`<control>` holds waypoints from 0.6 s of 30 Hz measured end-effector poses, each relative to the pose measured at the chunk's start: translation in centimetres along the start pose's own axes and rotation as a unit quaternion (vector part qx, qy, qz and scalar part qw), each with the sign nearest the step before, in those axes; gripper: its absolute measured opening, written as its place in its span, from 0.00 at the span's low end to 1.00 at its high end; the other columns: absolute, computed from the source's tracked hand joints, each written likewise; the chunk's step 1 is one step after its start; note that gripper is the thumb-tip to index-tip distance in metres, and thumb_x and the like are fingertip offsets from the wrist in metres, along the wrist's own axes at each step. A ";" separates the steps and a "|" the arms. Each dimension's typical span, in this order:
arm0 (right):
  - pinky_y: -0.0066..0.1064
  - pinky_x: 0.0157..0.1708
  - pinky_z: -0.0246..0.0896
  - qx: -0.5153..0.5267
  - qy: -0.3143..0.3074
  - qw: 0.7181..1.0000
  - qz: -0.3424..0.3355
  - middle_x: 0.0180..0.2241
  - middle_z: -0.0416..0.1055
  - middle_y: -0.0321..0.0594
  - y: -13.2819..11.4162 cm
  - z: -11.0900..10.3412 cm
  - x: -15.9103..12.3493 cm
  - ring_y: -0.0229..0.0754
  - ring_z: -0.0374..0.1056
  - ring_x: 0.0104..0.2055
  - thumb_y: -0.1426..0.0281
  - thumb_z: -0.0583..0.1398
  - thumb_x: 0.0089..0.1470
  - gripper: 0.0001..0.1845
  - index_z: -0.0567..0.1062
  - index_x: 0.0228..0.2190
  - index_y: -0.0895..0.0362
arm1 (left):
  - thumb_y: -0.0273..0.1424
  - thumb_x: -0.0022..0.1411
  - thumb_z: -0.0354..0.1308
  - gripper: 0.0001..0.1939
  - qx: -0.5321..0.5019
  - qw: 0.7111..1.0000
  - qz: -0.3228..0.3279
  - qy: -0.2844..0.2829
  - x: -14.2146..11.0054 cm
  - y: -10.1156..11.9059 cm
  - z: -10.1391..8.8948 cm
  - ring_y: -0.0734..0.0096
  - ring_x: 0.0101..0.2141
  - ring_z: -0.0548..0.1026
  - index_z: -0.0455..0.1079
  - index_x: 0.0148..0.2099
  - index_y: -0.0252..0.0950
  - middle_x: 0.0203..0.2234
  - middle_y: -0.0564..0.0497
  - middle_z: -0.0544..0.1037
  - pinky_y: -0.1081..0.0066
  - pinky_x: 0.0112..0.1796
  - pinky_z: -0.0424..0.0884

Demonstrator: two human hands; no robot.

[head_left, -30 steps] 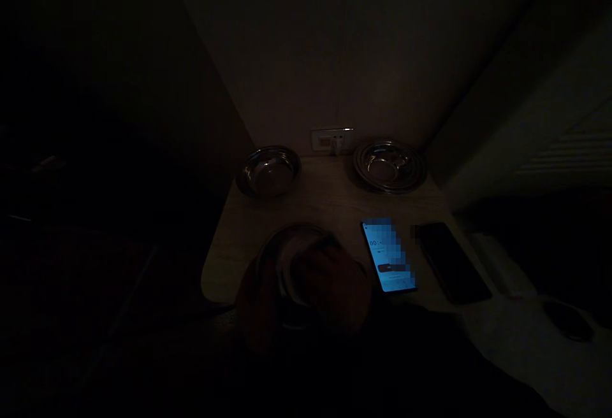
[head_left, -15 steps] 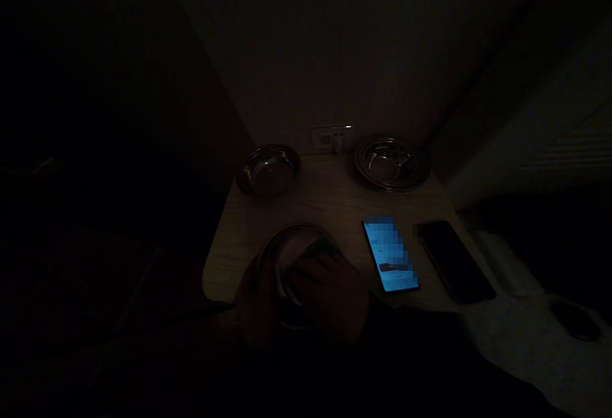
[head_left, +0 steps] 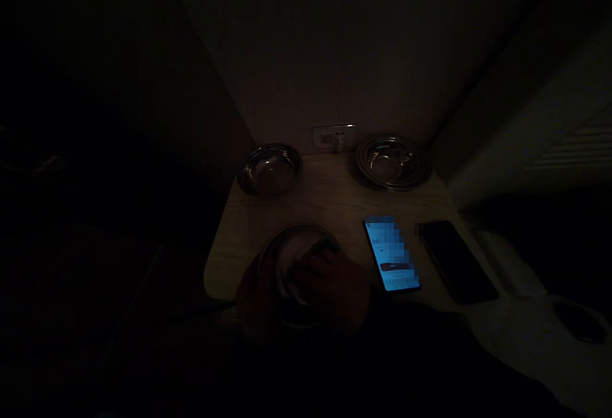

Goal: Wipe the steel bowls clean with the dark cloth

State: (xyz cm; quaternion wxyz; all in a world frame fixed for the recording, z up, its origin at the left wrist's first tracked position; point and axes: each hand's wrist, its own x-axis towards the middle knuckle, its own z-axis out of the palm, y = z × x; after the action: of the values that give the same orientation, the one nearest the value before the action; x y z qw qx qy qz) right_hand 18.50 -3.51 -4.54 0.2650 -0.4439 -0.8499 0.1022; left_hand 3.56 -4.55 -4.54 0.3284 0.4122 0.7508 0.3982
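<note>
The scene is very dark. A round shiny metal bowl rests at the near edge of a small wooden table. My left hand is closed on the bowl's left side, with its thumb over the rim. Inside the bowl, my right hand has bent fingers pressed on a dark greenish cloth-like piece. That piece shows only in part beyond the knuckles, and the fingertips are hard to make out.
Behind, on the wooden table, stand another metal bowl at left and stacked metal dishes at right. A lit phone and a dark phone lie to the right. A wall socket holds a plug.
The whole view has shifted very slightly and looks a little darker. Both hands stay at the bowl, and the greenish piece shows less clearly.
</note>
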 end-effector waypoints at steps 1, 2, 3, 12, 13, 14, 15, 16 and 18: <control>0.35 0.34 0.54 -0.002 0.002 1.000 0.012 0.40 0.73 0.38 0.0 0.0 0.0 0.43 0.63 0.39 0.69 0.58 0.55 0.08 0.75 0.38 0.53 | 0.38 0.58 0.50 0.18 -0.007 1.000 -0.001 -0.004 0.0 0.1 0.0 0.61 0.40 0.74 0.73 0.43 0.34 0.38 0.44 0.78 0.64 0.42 0.69; 0.35 0.35 0.55 -0.006 0.003 1.000 0.025 0.41 0.73 0.38 0.0 0.0 -0.1 0.43 0.63 0.39 0.70 0.58 0.55 0.09 0.74 0.39 0.54 | 0.39 0.57 0.50 0.18 -0.013 1.000 -0.007 -0.006 0.1 0.1 0.0 0.61 0.40 0.74 0.73 0.42 0.34 0.38 0.44 0.78 0.64 0.41 0.69; 0.36 0.35 0.55 -0.010 0.001 0.999 0.031 0.41 0.73 0.39 -0.1 0.0 -0.1 0.43 0.63 0.39 0.70 0.58 0.55 0.08 0.75 0.38 0.54 | 0.39 0.57 0.50 0.18 -0.017 1.000 -0.017 -0.005 0.1 0.2 0.0 0.61 0.40 0.74 0.73 0.43 0.34 0.38 0.44 0.78 0.65 0.41 0.69; 0.35 0.36 0.54 -0.015 -0.022 1.000 0.010 0.41 0.72 0.39 0.2 -0.2 -0.5 0.43 0.62 0.40 0.70 0.57 0.56 0.09 0.74 0.40 0.53 | 0.43 0.57 0.51 0.20 -0.022 0.998 -0.051 -0.005 0.2 0.4 0.0 0.61 0.41 0.74 0.73 0.43 0.35 0.40 0.45 0.77 0.67 0.41 0.68; 0.35 0.36 0.54 -0.011 -0.028 1.000 -0.002 0.40 0.73 0.38 0.2 -0.2 -0.6 0.43 0.62 0.39 0.70 0.57 0.56 0.09 0.74 0.40 0.52 | 0.43 0.57 0.50 0.20 -0.024 0.998 -0.054 -0.011 0.1 0.5 0.0 0.61 0.41 0.74 0.73 0.43 0.35 0.40 0.45 0.77 0.67 0.41 0.68; 0.35 0.36 0.54 -0.005 -0.031 0.999 -0.012 0.40 0.73 0.38 0.3 -0.2 -0.7 0.42 0.62 0.39 0.70 0.58 0.55 0.09 0.74 0.40 0.52 | 0.43 0.58 0.49 0.20 -0.023 0.998 -0.055 -0.016 0.1 0.6 0.0 0.61 0.41 0.73 0.73 0.44 0.35 0.41 0.45 0.77 0.67 0.41 0.67; 0.35 0.36 0.54 0.000 -0.030 0.999 -0.012 0.41 0.73 0.37 0.2 -0.2 -0.8 0.43 0.62 0.40 0.70 0.58 0.55 0.09 0.74 0.40 0.51 | 0.43 0.58 0.49 0.21 -0.016 0.998 -0.055 -0.019 0.1 0.6 0.0 0.61 0.42 0.73 0.72 0.44 0.35 0.42 0.45 0.77 0.67 0.42 0.67; 0.35 0.36 0.54 0.002 -0.026 1.000 -0.001 0.41 0.73 0.37 0.1 -0.2 -0.8 0.43 0.62 0.40 0.70 0.58 0.55 0.09 0.74 0.40 0.51 | 0.43 0.58 0.48 0.21 -0.003 0.998 -0.054 -0.019 0.1 0.6 0.0 0.61 0.43 0.72 0.72 0.45 0.35 0.42 0.45 0.76 0.67 0.42 0.66; 0.36 0.36 0.54 -0.004 -0.013 0.999 0.030 0.41 0.73 0.37 -0.1 -0.1 -0.8 0.43 0.63 0.40 0.69 0.58 0.56 0.09 0.74 0.39 0.52 | 0.43 0.58 0.49 0.21 0.016 0.998 -0.058 -0.011 0.2 0.4 0.1 0.60 0.44 0.72 0.72 0.45 0.35 0.43 0.45 0.76 0.67 0.43 0.65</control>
State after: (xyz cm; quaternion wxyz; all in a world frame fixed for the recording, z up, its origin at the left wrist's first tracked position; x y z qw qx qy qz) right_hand 18.82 -4.22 -4.67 0.2490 -0.4690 -0.8399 0.1119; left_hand 3.66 -4.21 -4.28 0.3526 0.3771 0.7763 0.3617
